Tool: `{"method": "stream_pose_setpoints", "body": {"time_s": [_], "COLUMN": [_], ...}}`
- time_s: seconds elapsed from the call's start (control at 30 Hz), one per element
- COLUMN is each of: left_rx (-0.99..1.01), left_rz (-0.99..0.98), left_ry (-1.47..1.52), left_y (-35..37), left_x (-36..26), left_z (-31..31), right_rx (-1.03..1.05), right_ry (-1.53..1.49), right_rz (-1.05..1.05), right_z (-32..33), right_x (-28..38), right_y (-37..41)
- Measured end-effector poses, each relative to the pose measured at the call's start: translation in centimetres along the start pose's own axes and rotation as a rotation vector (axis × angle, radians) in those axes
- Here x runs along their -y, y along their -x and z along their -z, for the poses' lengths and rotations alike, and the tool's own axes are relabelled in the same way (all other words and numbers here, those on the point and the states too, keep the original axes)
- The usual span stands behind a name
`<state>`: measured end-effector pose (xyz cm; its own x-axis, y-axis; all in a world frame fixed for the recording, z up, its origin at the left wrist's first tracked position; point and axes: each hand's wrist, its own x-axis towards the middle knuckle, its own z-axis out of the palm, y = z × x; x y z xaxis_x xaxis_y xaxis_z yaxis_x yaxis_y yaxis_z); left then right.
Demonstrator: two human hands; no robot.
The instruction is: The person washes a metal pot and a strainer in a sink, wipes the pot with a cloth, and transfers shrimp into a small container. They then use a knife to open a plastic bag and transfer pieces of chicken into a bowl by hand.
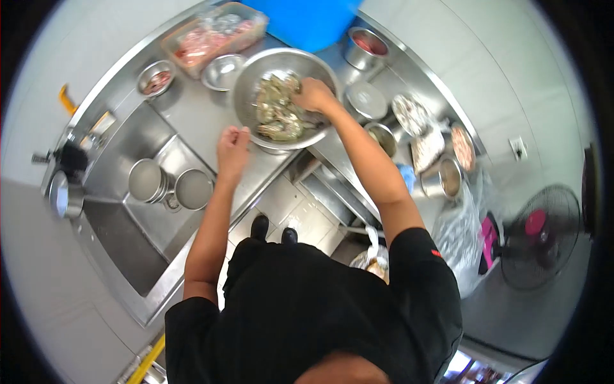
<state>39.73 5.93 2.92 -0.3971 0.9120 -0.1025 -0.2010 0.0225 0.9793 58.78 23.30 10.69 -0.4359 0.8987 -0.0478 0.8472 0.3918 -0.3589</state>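
A large steel mixing bowl [246, 83] stands on the steel counter and holds a heap of greyish-green seafood pieces [276, 109]. My right hand [313, 95] reaches into the bowl, fingers closed around some of the pieces at the right side of the heap. My left hand [231, 148] hovers just outside the bowl's near-left rim, fingers loosely curled, holding nothing.
A tray of raw pink meat [211, 35] and two small steel bowls [222, 70] sit behind the big bowl. A sink [137, 192] at left holds two pots [147, 180]. Steel containers [366, 46] and plates line the counter at right. A fan [543, 233] stands on the floor.
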Motion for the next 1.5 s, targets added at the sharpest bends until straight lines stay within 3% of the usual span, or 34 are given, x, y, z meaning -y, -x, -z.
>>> {"method": "stream_pose_setpoints", "body": {"time_s": [0.07, 0.2, 0.37, 0.57, 0.63, 0.67, 0.73, 0.93, 1.1, 1.17, 1.3, 1.43, 1.5], "left_rx": [0.021, 0.088, 0.078, 0.088, 0.092, 0.091, 0.041, 0.033, 0.064, 0.067, 0.052, 0.074, 0.081], "left_rz": [0.001, 0.021, 0.062, 0.072, 0.077, 0.076, 0.055, 0.055, 0.071, 0.07, 0.053, 0.022, 0.024], "left_ry": [-0.026, 0.003, 0.018, 0.015, 0.004, -0.016, -0.039, -0.027, 0.082, 0.078, 0.104, 0.131, 0.113], "left_y": [-0.1, -0.3, 1.6, 0.9, 1.0, 0.9, 0.8, 1.3, 1.2, 1.4, 1.3, 1.0, 0.9], "left_x": [-0.2, -0.7, -3.8, -2.9, -2.8, -2.6, -2.7, -3.0, -2.8, -3.1, -2.8, -2.4, -2.1], "left_z": [0.3, 0.8, -1.1, -0.4, -0.7, -0.7, -0.1, -0.6, -0.8, -1.0, -1.0, -0.9, -0.9], "right_rx": [-0.047, -0.148, -0.312, -0.198, -0.12, -0.173, -0.347, -0.501, -0.25, 0.004, 0.232, 0.105, 0.177], "right_ry": [0.022, -0.038, -0.254, -0.353, -0.406, -0.288, -0.112, -0.366, -0.29, -0.142, -0.182, -0.014, -0.174], "right_rz": [0.012, 0.05, -0.014, -0.213, -0.275, -0.275, -0.3, -0.136, 0.271, 0.128, -0.036, 0.003, -0.114], "right_z": [0.6, 7.8, 14.5, 8.4, 7.5, 7.1, 6.1, 9.4, 6.9, 4.7, 2.0, -0.3, -0.1], "right_x": [-0.8, -1.4, -8.0, -19.3, -20.2, -20.2, -20.0, -10.0, -2.8, -1.2, 2.1, 1.8, 2.3], "right_y": [0.7, 5.6, 13.8, 17.9, 18.6, 19.1, 18.6, 13.2, 5.3, 1.7, -1.6, -3.1, -2.8]}}
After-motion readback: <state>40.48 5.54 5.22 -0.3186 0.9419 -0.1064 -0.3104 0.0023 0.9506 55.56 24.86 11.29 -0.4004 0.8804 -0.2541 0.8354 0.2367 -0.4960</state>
